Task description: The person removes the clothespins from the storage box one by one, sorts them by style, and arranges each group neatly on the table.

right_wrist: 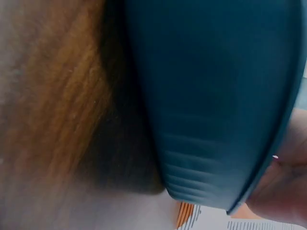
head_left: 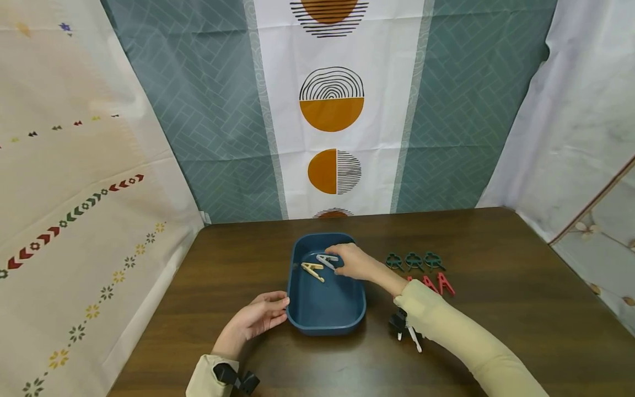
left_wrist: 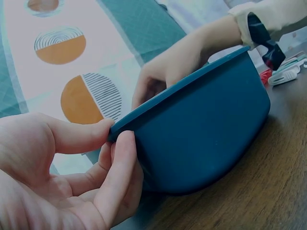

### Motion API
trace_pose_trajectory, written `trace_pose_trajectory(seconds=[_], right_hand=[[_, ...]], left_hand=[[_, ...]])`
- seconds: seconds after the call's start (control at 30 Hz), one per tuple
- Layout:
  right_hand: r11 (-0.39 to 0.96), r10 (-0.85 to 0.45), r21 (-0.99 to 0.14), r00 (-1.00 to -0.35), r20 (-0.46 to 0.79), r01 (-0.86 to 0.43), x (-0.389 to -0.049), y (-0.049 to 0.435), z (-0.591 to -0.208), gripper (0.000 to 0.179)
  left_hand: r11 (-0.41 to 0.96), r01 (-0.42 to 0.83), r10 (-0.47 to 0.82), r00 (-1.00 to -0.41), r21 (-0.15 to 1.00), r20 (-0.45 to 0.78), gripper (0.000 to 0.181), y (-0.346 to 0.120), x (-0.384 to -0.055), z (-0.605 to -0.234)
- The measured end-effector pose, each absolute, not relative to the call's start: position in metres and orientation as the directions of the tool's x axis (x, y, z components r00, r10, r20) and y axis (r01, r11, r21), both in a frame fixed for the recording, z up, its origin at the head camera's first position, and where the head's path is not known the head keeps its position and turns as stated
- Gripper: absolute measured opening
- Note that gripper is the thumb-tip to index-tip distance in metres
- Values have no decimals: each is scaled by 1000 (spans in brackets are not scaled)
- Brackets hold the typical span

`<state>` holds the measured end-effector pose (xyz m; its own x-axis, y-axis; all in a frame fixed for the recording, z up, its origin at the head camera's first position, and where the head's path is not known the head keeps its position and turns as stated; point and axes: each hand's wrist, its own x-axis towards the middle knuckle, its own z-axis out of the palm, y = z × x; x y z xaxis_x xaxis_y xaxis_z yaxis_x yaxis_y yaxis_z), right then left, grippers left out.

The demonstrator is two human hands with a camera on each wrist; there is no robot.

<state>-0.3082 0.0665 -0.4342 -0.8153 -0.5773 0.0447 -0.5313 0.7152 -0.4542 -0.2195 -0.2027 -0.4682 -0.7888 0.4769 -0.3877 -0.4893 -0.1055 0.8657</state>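
A dark blue plastic tub (head_left: pixel 319 314) sits on the table. My left hand (head_left: pixel 263 315) pinches its left rim, the thumb on top and the fingers below, as the left wrist view shows. My right hand (head_left: pixel 354 262) reaches over the right wall into the tub. Its thumb and forefinger are at the leg ends of a pale grey clothespin (head_left: pixel 326 259) and seem to pinch them. Close by, a cream-yellow clothespin (head_left: pixel 312 270) lies on the tub's floor. In the right wrist view the tub's wall hides the fingertips of that hand.
Right of the tub lie three green clips (head_left: pixel 414 261) in a row, with red clothespins (head_left: pixel 445 283) in front. White clothespins (head_left: pixel 414 339) show partly beneath the right sleeve (head_left: pixel 436 314). A patterned curtain (head_left: pixel 223 138) hangs behind the brown table (head_left: pixel 238 259).
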Motion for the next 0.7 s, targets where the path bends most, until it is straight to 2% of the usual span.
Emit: trace_pose_trajectory(seconds=[0.23,0.47,0.6,0.7], right_hand=[[786,-566,-298,-824,2,-541,-313,52,-446,44],[805,-565,-202,-825,22,-558,-318,41,-456,40],[802,-564,-194,-823,64,-565,-323,38,-458,39],[801,-549,-234,-832,80,-552,-326,38,-456,33]], left_hand=[[-100,-501,470,-785,859,-403,35,-199,-218,-472],[-86,-503,469,-782,860,-411,63,-203,-215,-474],[-84,-500,471,-782,862,-408,67,-204,-217,-473],[-91,-503,476,-780,860,-406,63,-204,-219,-472]])
